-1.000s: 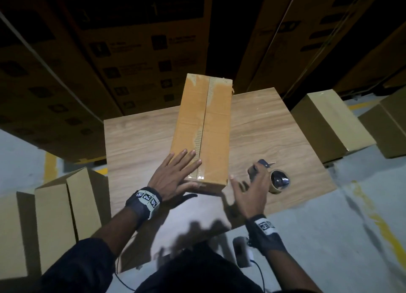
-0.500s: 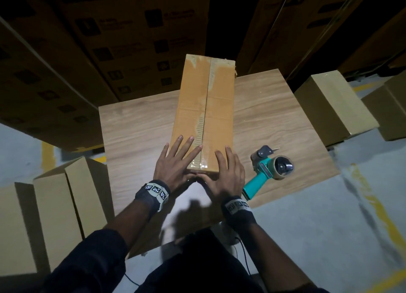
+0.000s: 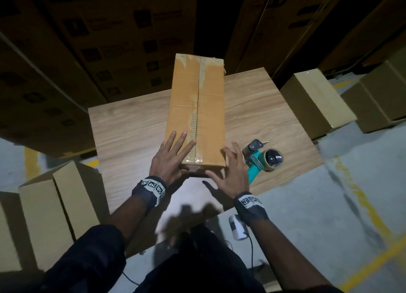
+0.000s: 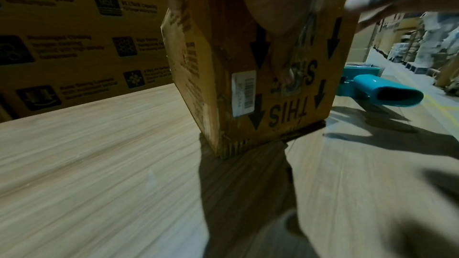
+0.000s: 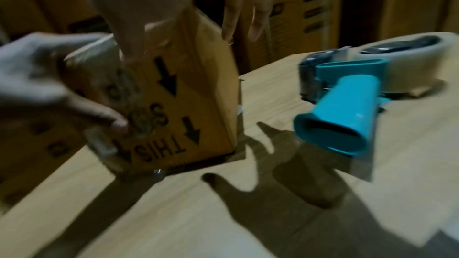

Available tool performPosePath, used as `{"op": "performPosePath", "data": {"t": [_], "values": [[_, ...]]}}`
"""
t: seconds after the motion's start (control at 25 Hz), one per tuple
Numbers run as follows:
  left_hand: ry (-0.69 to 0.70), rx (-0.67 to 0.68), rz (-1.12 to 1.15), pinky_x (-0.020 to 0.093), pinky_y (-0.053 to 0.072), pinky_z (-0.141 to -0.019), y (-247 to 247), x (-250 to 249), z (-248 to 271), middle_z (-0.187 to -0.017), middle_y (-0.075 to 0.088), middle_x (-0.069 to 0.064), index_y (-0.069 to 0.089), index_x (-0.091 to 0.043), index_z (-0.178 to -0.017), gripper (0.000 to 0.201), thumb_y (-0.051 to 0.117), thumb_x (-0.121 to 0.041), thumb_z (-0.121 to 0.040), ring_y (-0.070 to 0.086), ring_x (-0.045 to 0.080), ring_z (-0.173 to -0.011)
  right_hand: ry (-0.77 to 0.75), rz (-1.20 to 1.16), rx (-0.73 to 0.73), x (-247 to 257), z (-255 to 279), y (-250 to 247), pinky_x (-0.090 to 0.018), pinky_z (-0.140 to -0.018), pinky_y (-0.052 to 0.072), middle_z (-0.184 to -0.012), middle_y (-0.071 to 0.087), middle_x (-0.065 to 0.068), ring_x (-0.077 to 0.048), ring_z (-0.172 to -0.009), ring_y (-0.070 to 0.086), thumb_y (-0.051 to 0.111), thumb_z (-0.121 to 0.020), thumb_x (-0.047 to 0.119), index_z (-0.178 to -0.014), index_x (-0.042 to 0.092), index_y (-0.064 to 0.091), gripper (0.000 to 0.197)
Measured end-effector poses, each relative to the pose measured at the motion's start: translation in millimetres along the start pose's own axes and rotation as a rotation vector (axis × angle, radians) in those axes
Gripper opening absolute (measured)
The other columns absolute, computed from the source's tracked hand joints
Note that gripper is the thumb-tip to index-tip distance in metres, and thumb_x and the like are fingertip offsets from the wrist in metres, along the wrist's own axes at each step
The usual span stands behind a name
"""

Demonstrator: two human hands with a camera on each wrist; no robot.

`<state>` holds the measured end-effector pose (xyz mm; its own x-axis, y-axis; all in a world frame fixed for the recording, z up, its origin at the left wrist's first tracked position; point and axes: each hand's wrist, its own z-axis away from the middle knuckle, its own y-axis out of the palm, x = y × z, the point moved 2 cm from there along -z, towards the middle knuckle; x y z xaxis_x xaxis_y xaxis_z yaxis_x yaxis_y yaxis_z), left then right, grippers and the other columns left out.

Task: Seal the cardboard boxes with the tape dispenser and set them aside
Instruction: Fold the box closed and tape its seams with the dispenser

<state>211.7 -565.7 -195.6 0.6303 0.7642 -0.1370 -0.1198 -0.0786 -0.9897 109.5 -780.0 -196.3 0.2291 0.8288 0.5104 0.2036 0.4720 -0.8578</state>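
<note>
A long brown cardboard box [image 3: 197, 108] lies lengthwise on the wooden table [image 3: 131, 127], with clear tape along its top seam. My left hand [image 3: 175, 152] rests on the near left corner. Its fingers lie straight on top and its thumb [image 4: 273, 17] presses the tape on the printed end face [image 4: 248, 85]. My right hand [image 3: 228, 167] is spread wide at the near right corner and holds nothing. The teal tape dispenser [image 3: 263, 160] lies on the table just right of that hand, handle [image 5: 347, 113] toward me.
Plain cardboard boxes stand on the floor at the left [image 3: 44, 215] and at the right [image 3: 316, 103]. Tall printed cartons [image 3: 109, 51] form a wall behind the table. A small white device [image 3: 236, 226] with a cable hangs near my waist.
My right hand put the tape dispenser down on the table, pressed the box's near end beside the left hand, then moved off to the right corner and spread out.
</note>
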Motion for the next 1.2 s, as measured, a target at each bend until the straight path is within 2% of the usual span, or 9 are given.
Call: {"op": "performPosePath", "data": {"t": [0.2, 0.32, 0.44, 0.64, 0.8, 0.92, 1.0, 1.12, 1.2], "values": [[0.016, -0.031, 0.028, 0.054, 0.036, -0.116, -1, 1, 2, -0.171, 0.014, 0.001, 0.016, -0.034, -0.163, 0.121, 0.087, -0.057, -0.067, 0.014, 0.033, -0.156, 0.846, -0.502, -0.451, -99, 16, -22, -0.049, -0.103, 0.051, -0.145, 0.049, -0.007, -0.028, -0.122, 0.057, 0.079, -0.078, 0.058, -0.137, 0.025, 0.046, 0.075], [0.003, -0.041, 0.07, 0.056, 0.037, -0.117, -2, 1, 4, -0.171, 0.008, -0.004, 0.014, -0.034, -0.163, 0.11, 0.07, -0.071, -0.076, 0.009, 0.029, -0.158, 1.155, -0.759, -0.235, -135, 6, -5, -0.048, -0.094, 0.053, -0.133, 0.053, -0.015, -0.033, -0.107, 0.059, 0.084, -0.08, 0.03, -0.131, 0.02, 0.042, 0.066], [-0.034, -0.05, 0.101, 0.052, 0.04, -0.112, -7, 0, 7, -0.169, 0.006, -0.009, 0.016, -0.036, -0.163, 0.1, 0.052, -0.082, -0.082, 0.01, 0.025, -0.157, 1.05, -0.956, -0.13, -138, -8, 18, -0.044, -0.089, 0.053, -0.127, 0.055, -0.019, -0.033, -0.103, 0.06, 0.073, -0.088, -0.003, -0.136, 0.011, 0.037, 0.062], [0.004, -0.038, 0.126, 0.054, 0.045, -0.107, -14, 2, 4, -0.169, 0.009, -0.013, 0.02, -0.042, -0.161, 0.09, 0.04, -0.082, -0.083, 0.001, 0.02, -0.157, 1.106, -1.076, -0.145, -134, -26, 19, -0.04, -0.068, 0.052, -0.102, 0.063, -0.018, -0.031, -0.082, 0.063, 0.059, -0.089, -0.006, -0.136, 0.012, 0.047, 0.052], [0.098, 0.105, 0.206, 0.057, 0.029, -0.12, -17, 13, -21, -0.168, 0.006, -0.021, 0.017, -0.046, -0.16, 0.09, 0.063, -0.065, -0.086, -0.012, 0.017, -0.157, 1.048, -1.445, -0.129, -107, -32, -37, -0.031, -0.048, 0.052, -0.074, 0.056, -0.011, -0.02, -0.051, 0.055, 0.054, -0.09, 0.0, -0.144, 0.016, 0.039, 0.058], [0.231, 0.208, 0.215, 0.055, 0.007, -0.122, -26, 18, -51, -0.169, 0.0, -0.018, 0.015, -0.043, -0.16, 0.092, 0.07, -0.053, -0.088, -0.016, 0.021, -0.156, 0.757, -1.357, -0.052, -76, -35, -93, -0.03, -0.048, 0.052, -0.088, 0.063, -0.013, -0.019, -0.056, 0.057, 0.056, -0.094, -0.001, -0.135, 0.023, 0.046, 0.049], [0.262, 0.274, 0.176, 0.058, -0.005, -0.12, -35, 16, -63, -0.169, -0.005, -0.017, 0.011, -0.043, -0.161, 0.094, 0.06, -0.07, -0.086, -0.019, 0.02, -0.155, 0.572, -1.213, -0.022, -60, -36, -123, -0.034, -0.053, 0.055, -0.1, 0.067, -0.015, -0.023, -0.062, 0.061, 0.064, -0.092, 0.0, -0.131, 0.029, 0.052, 0.049], [0.037, 0.321, 0.453, 0.06, -0.004, -0.124, -56, 1, -56, -0.17, 0.014, -0.006, 0.027, -0.044, -0.157, 0.086, 0.059, -0.072, -0.083, 0.008, 0.018, -0.158, 0.264, -0.933, 0.018, -47, -35, -143, -0.039, -0.071, 0.06, -0.114, 0.069, -0.004, -0.025, -0.086, 0.069, 0.068, -0.094, 0.007, -0.13, 0.036, 0.055, 0.048], [-0.208, 0.176, 0.981, 0.049, 0.029, -0.123, -80, -10, -43, -0.154, 0.05, -0.001, 0.051, -0.036, -0.147, 0.057, 0.07, -0.043, -0.093, 0.048, 0.015, -0.139, 0.014, -0.684, 0.004, -39, -31, -142, -0.034, -0.077, 0.06, -0.111, 0.07, 0.004, -0.018, -0.09, 0.069, 0.068, -0.097, 0.011, -0.131, 0.033, 0.055, 0.043]]}}
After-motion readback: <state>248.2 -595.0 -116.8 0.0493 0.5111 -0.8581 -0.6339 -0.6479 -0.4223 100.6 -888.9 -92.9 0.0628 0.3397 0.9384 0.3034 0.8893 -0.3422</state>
